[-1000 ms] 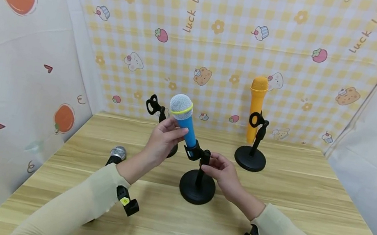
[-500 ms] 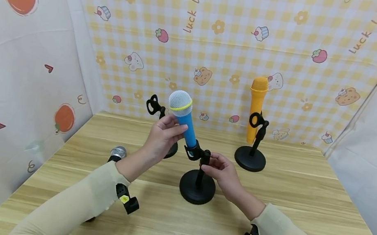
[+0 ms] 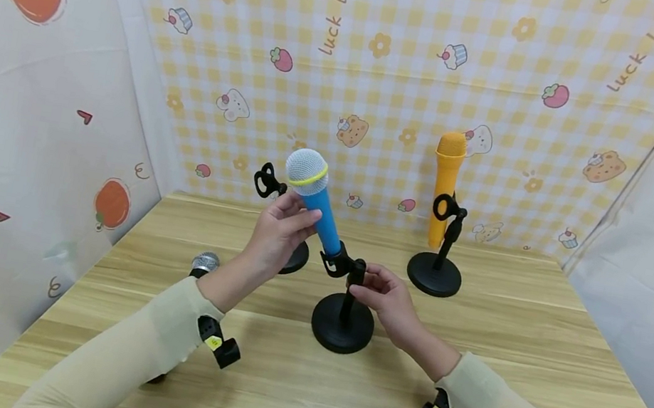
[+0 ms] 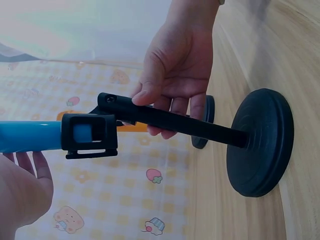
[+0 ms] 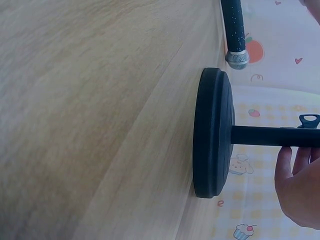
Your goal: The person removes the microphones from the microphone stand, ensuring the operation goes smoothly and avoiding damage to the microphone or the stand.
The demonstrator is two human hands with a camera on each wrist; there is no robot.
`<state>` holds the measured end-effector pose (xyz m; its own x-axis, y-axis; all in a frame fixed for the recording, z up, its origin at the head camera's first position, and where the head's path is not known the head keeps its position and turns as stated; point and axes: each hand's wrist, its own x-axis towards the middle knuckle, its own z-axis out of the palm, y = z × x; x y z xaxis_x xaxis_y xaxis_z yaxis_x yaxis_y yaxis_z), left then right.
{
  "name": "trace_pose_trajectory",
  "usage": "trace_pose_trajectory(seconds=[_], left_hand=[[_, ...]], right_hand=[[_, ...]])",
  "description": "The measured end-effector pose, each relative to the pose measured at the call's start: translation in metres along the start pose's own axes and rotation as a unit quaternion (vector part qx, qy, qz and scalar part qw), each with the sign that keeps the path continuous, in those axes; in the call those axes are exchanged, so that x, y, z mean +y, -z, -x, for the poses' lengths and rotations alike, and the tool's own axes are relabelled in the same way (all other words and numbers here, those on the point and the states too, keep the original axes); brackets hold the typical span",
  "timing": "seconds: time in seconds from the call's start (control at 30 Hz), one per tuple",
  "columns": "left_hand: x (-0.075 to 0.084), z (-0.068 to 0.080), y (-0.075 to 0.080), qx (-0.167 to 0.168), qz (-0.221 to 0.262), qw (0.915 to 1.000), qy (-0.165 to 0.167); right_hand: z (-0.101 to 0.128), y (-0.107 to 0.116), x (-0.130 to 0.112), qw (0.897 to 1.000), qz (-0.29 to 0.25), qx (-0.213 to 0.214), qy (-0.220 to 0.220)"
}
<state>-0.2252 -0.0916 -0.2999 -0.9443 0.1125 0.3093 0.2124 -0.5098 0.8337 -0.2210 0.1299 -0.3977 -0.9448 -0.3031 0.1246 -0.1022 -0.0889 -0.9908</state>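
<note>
A blue microphone (image 3: 324,221) with a silver mesh head and a yellow ring leans up to the left. My left hand (image 3: 280,232) grips its handle below the head. The handle's lower end sits inside the clip (image 4: 90,135) of the middle black stand (image 3: 342,322). Around that stand's upright pole, my right hand (image 3: 391,305) holds with thumb and fingers, seen clearly in the left wrist view. The stand's round base rests flat on the table.
At the back right, an orange microphone (image 3: 445,180) is held by another black stand (image 3: 434,276). A third stand (image 3: 268,181) at back left is partly hidden behind my left hand. A black microphone (image 3: 205,263) lies on the wooden table (image 3: 512,336), partly under my left forearm.
The blue microphone has slid up and left along its tilt, with my left hand moving along; less of its handle's end shows beyond the clip. My right hand and the stand stay put.
</note>
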Motion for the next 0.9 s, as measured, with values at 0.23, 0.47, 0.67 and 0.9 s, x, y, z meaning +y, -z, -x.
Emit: trace_pose_trajectory(seconds=[0.23,0.47,0.67,0.9], left_hand=[[0.005,0.001,-0.001,-0.004,0.012,0.9998,-0.019],[0.008,0.001,0.001,-0.005,0.028,0.9992,-0.030],[0.011,-0.001,0.004,-0.013,0.057,0.9972,-0.047],[0.016,-0.001,0.004,-0.007,0.070,0.9959,-0.056]], right_hand=[[0.000,0.001,0.001,1.000,0.001,-0.001,0.004],[0.000,0.000,0.001,1.000,-0.002,0.001,0.001],[-0.001,0.001,0.002,1.000,0.000,0.002,-0.002],[-0.001,0.001,0.002,1.000,0.000,0.003,-0.002]])
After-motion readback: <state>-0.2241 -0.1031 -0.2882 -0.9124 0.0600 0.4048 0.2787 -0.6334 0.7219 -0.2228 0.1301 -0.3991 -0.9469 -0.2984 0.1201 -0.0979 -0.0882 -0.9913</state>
